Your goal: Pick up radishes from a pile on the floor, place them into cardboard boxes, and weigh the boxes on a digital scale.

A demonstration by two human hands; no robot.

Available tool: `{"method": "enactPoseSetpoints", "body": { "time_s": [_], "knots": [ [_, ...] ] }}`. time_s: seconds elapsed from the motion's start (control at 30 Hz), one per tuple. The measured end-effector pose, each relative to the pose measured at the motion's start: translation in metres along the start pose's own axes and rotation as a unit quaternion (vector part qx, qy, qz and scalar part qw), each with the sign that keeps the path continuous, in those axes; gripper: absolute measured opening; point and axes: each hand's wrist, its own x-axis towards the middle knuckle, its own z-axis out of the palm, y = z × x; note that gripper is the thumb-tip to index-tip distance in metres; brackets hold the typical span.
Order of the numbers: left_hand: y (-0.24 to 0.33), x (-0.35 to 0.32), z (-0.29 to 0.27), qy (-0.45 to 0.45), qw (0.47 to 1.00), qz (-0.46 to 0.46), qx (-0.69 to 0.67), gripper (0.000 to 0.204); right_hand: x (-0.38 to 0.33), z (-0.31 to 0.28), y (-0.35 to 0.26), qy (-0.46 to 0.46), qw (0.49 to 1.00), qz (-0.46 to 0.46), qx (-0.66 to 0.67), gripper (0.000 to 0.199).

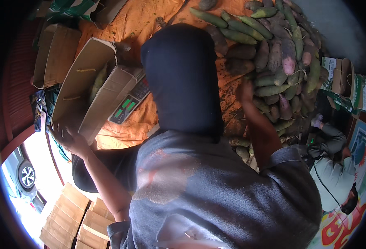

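Observation:
My left hand (69, 140), fingers spread, rests against the near end of a tall open cardboard box (76, 74) with rope handles. One pale green radish (98, 85) shows inside; the rest of the box's inside is dark. The box stands on a scale (130, 103) with lit green displays. To the right, my right hand (245, 90) is at the left edge of a big heap of long radishes (288, 56), some green, some dusty purple-pink. Its fingers are in shadow, so I cannot see whether they grip one. My dark-trousered leg (178, 79) lies between my two hands.
An orange tarp (129, 23) covers the ground. Another open carton (58, 56) stands far left, and stacked cartons (66, 216) fill the lower left. At right, a person in a grey top (332, 178) works beside the heap, near a green-and-white box (346, 85). A parked car (25, 174) shows outside.

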Motion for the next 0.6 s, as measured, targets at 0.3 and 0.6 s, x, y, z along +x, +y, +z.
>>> {"method": "enactPoseSetpoints", "body": {
  "time_s": [0.3, 0.6],
  "knots": [
    [0.018, 0.006, 0.002, 0.008, 0.996, 0.002, -0.084, 0.064, 0.132, -0.172, 0.118, 0.245, 0.941, 0.216, -0.093, 0.093],
    [0.014, 0.001, -0.019, -0.001, 0.997, -0.062, -0.044, 0.061, 0.12, -0.16, 0.072, 0.223, 0.944, 0.168, -0.177, 0.082]
  ]
}}
